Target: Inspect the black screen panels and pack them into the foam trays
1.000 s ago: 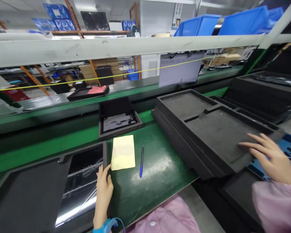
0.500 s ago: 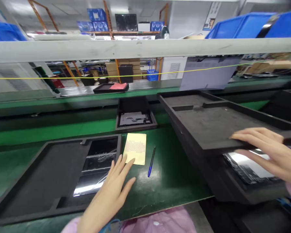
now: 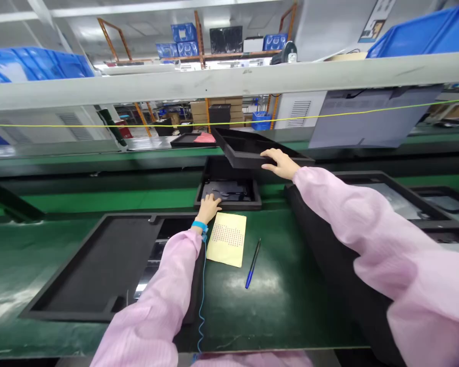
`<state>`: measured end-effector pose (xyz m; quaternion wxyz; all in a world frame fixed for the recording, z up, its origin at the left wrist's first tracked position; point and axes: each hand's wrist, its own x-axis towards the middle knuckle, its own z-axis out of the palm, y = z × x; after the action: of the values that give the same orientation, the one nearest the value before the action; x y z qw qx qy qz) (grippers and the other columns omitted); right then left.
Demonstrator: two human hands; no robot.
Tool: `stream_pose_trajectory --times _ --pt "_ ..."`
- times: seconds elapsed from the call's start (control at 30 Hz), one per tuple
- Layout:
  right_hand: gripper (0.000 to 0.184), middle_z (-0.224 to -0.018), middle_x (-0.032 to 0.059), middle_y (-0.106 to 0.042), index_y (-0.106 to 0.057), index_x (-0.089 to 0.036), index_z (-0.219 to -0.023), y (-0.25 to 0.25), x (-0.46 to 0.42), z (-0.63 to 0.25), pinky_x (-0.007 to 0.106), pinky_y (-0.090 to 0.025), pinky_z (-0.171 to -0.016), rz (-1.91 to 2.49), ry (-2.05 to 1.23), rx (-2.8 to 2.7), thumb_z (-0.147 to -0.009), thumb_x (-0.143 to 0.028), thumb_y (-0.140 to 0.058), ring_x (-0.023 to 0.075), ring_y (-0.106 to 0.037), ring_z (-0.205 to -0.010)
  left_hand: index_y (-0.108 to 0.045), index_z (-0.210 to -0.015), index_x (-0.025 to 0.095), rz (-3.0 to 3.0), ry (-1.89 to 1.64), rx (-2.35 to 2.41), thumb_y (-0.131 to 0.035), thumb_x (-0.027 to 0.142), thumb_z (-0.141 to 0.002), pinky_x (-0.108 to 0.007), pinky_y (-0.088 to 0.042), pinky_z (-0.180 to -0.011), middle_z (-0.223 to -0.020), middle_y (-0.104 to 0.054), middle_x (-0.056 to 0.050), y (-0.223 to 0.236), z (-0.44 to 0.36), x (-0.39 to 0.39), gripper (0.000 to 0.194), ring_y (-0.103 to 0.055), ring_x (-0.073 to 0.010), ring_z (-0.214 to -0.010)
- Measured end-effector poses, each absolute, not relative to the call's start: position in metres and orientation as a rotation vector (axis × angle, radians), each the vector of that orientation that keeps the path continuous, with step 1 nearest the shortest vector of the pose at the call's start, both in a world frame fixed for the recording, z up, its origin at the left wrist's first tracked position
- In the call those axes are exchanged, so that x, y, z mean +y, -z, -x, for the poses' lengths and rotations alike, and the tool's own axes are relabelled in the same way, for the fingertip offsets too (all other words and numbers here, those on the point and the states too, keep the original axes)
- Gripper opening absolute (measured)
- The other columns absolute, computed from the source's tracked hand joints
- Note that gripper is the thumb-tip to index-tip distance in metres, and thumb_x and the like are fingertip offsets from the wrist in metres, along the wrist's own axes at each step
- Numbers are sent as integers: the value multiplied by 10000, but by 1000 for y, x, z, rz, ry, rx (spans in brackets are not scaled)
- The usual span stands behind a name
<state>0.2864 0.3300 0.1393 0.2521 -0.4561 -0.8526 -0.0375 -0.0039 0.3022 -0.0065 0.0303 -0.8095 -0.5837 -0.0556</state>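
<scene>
- Over the glossy green surface [image 3: 286,290], my right hand [image 3: 280,162] gripped a tilted black tray [image 3: 247,160].
- My left hand [image 3: 209,208] was at a boxy tray [image 3: 241,205], grip unclear.

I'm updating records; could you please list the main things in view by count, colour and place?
Held tray: one, black, tilted, upper middle.
Small tray: one, black, middle.
Flat tray: one, black, left.
Paper: one, yellow, centre.
Pen: one, blue-black, right of paper.
Stacked trays: several, black, right.
Bins: several, blue, upper corners.
Cord: one, yellow, strung across.
Bench: one, green, below.
Wristband: one, blue, left wrist.
Left hand: one, bare, at small tray.
Right hand: one, bare, gripping held tray.
</scene>
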Motion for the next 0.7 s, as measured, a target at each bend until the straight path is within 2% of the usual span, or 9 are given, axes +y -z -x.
stream_pose_trajectory --times 0.23,0.47,0.7 --pt "360 -1123 83 -536 -526 -146 -1153 -83 376 -254 430 -424 -932 1221 29 -2200 -890 -392 -530 202 -513 -1034 -554 -1165 166 2461 129 -1871 -565 333 -877 -459 -482 -900 -1246 -532 -102 5 42 315 333 -540 -240 -1103" --pt "351 -1170 91 -531 -522 -143 -1179 -18 381 -245 427 -462 -924 1296 -4 -2037 -909 -366 -525 201 -527 -1066 -558 -1160 166 2425 121 -1922 -568 326 -876 -461 -480 -902 -1245 -534 -100 5 63 319 326 -540 -240 -1104" --pt "332 -1171 88 -542 -541 -143 -1164 14 368 -248 450 -451 -950 1403 -12 -2115 -904 -350 -540 205 -530 -1081 -558 -1163 168 2379 109 -2016 -565 327 -878 -466 -473 -913 -1239 -539 -99 7 115 323 327 -540 -239 -1105"
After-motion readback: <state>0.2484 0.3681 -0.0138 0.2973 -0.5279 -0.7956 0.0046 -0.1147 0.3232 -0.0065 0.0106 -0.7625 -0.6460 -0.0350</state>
